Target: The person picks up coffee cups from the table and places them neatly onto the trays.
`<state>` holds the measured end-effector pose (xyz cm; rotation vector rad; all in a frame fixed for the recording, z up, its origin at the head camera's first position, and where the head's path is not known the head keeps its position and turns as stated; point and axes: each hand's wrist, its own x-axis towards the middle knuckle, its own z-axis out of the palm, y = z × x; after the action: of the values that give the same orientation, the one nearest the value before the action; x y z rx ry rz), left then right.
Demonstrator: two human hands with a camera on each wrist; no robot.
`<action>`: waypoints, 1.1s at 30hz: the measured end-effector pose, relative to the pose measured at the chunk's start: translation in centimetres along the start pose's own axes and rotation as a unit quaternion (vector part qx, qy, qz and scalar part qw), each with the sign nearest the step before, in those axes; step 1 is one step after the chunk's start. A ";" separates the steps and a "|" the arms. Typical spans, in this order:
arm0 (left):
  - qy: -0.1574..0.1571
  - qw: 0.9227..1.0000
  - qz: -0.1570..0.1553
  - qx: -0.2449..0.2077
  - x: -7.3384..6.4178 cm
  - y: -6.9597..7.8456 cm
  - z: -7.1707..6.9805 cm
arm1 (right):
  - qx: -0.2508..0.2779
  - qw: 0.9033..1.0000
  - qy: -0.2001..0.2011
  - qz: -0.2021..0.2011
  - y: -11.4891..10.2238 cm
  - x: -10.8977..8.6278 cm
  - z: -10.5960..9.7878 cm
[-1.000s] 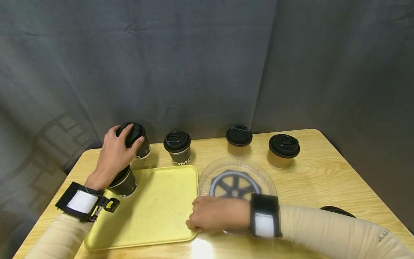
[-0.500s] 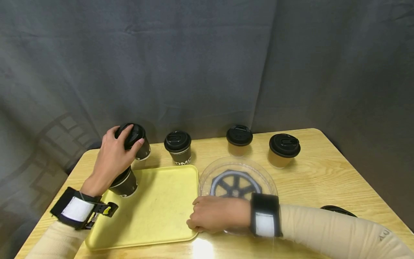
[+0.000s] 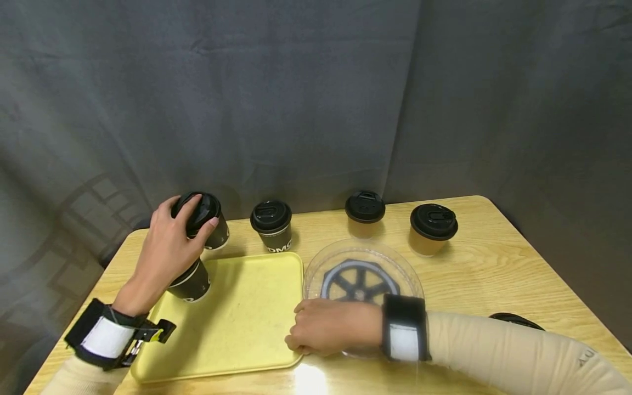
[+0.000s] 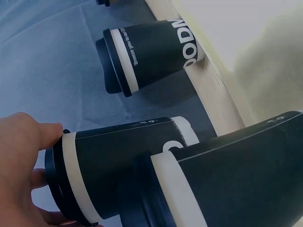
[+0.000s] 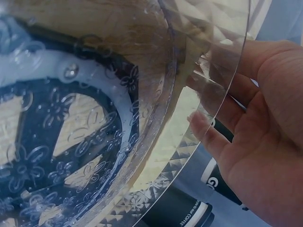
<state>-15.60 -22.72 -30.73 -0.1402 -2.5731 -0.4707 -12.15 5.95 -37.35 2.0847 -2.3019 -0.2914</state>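
At the back left my left hand (image 3: 168, 241) grips a black-lidded paper coffee cup (image 3: 218, 235) from above, fingers and thumb round its lid. The left wrist view shows the thumb on the lid's rim of this coffee cup (image 4: 116, 168). Just in front, partly under the wrist, another black cup (image 3: 193, 284) stands on the yellow tray's (image 3: 247, 312) back left corner. My right hand (image 3: 336, 326) holds the tray's right edge with curled fingers. Its forearm passes over a clear round plate (image 3: 411, 274), whose patterned rim (image 5: 222, 94) partly covers the fingers in the right wrist view.
Behind the tray stands a third black cup (image 3: 276, 238). Two brown cups with black lids, one behind the plate (image 3: 364, 227) and one farther right (image 3: 424, 244), stand upright. A dark spoked stand (image 3: 359, 277) shows through the plate. A black object (image 3: 515, 319) is partly hidden by the right sleeve.
My left hand and wrist have shifted slightly towards me and to the left, and the gripped cup has tilted or moved a little the same way. The right hand stays put.
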 end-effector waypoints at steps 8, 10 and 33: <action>0.004 1.000 0.014 0.001 -0.7 0.5 -0.3 | -0.002 1.000 -0.015 0.003 0.0 0.1 -0.2; 0.005 1.000 0.017 0.001 -0.8 0.6 -0.4 | 0.000 1.000 -0.018 0.003 0.0 0.1 -0.3; 0.021 0.999 0.040 -0.008 -1.9 2.0 -1.5 | 0.001 1.000 -0.001 -0.007 0.0 0.0 -0.2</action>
<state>-12.86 -21.39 -29.87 -0.2362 -2.5122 -0.4586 -12.15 5.94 -37.11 2.1034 -2.2891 -0.2916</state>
